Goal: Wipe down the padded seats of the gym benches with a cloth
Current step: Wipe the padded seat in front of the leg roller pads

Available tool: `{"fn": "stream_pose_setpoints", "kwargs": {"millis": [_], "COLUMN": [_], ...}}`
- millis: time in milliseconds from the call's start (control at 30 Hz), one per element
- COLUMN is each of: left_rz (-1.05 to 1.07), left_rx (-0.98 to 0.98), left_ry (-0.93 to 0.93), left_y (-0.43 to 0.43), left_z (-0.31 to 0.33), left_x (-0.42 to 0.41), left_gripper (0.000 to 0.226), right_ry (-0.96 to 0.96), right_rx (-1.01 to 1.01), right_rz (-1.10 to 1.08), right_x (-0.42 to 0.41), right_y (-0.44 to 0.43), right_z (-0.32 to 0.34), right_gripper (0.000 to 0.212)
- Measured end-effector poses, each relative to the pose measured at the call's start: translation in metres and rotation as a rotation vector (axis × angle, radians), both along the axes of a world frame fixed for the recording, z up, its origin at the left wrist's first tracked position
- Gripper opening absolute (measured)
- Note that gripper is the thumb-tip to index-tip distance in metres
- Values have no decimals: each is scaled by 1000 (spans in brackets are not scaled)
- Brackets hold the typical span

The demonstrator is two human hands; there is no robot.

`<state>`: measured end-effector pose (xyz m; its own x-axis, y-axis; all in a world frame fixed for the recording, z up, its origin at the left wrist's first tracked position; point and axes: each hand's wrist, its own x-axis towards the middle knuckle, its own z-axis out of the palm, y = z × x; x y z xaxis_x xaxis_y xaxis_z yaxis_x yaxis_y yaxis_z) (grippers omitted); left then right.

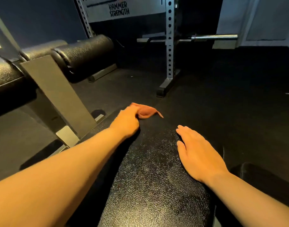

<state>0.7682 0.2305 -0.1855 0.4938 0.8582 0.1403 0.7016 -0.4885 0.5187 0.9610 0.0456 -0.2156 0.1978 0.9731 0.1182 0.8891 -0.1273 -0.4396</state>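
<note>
— What does the head camera show at the centre?

— A long black textured-vinyl padded bench seat [150, 169] running away from the person. At its far end lies a bunched reddish-orange cloth [146, 111].

— Who has the cloth?

— The left hand [125, 123]: its fingers are curled round the near part of the cloth, gripping it against the pad. A loose corner sticks out to the right.

— And the other hand?

— The right hand [196, 153] lies flat on the right side of the seat, fingers straight and together, holding nothing, well apart from the cloth.

— Anything around the bench?

— To the left, two black cylindrical roller pads [84, 54] on a grey metal frame post [58, 95]. Behind, a grey perforated steel rack upright [169, 46] under a "Hammer Strength" panel [119, 9], a chrome barbell sleeve [214, 37] to its right, and dark rubber floor [230, 95] all around.
</note>
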Motion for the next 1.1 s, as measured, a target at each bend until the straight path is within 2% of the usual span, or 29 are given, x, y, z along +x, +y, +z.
{"fn": "stream_pose_setpoints", "kwargs": {"millis": [67, 167, 233, 333, 433, 500, 533, 667, 733, 800, 867, 933, 1000, 1033, 1100], "left_rz": [91, -55, -234, -357, -140, 40, 42, -300, -410, -427, -404, -232, -8, 23, -52], "left_rx": [72, 99, 86, 165, 179, 147, 146, 77, 87, 141, 181, 164, 101, 85, 91], "left_ry": [-63, -139, -93, 56, 159, 90, 51, -113, -48, 52, 135, 151, 73, 8, -76], "left_y": [-6, -42, -72, -76, -38, -25, -31, -92, -111, -109, -94, -68, -46, -47, -68], "left_z": [-2, -6, -18, -18, -15, -11, -11, 4, -6, -14, -11, -5, 0, 1, 3], "left_x": [15, 46, 54, 34, 2, -4, 3, 34, 31, 11, -17, -41, -48, -41, -13], "left_gripper": [44, 61, 65, 51, 47, 48, 52, 71, 60, 56, 59, 54, 47, 46, 50], "right_ry": [14, 0, -1, 20, 29, 34, 34, 44, 49, 52, 46, 37, 30, 28, 29], "right_rx": [2, 14, 31, 46, 36, 32, 32, 60, 88, 84, 60, 56, 53, 50, 48], "right_rz": [-2, 5, -2, -17, -8, 0, 0, -19, -20, -14, -13, -13, -8, -6, -5], "right_x": [0, 0, 0, -1, 0, 1, 1, 1, 1, 3, 4, 4, 3, 3, 3], "right_y": [0, 0, -1, -1, -1, -1, 0, 1, 1, 1, 1, 2, 1, 1, 2], "right_z": [-1, -2, 0, 2, 0, -1, -2, -4, -4, -5, -7, -8, -8, -8, -9], "right_gripper": [53, 52, 51, 49, 51, 52, 52, 48, 39, 41, 50, 52, 51, 51, 51]}}
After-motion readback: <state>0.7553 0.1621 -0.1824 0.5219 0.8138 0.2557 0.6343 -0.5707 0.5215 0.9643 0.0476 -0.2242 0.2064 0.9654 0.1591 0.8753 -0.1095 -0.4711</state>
